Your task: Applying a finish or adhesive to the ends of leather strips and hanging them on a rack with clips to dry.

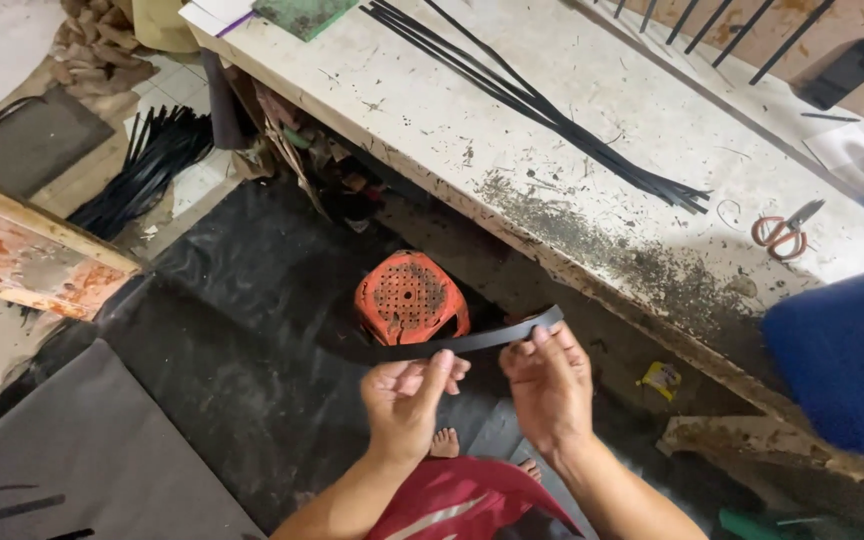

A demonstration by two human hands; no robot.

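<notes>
A black rubber strip [472, 341] runs level in front of me, held in both hands. My left hand [407, 402] pinches it near the middle between thumb and fingers. My right hand [550, 385] grips it close to its right end, thumb on top. The strip's left part trails off over the dark floor sheet. Below the hands I see my red clothing [457, 503] and my bare toes.
A worn white workbench [472, 130] stands at the right with a bundle of black strips [552, 112], orange-handled scissors [780, 233] and dark debris. An orange perforated stool [410, 297] sits under my hands. More black strips [147, 165] lie on the floor at left. Blue cloth [842, 350] covers the right.
</notes>
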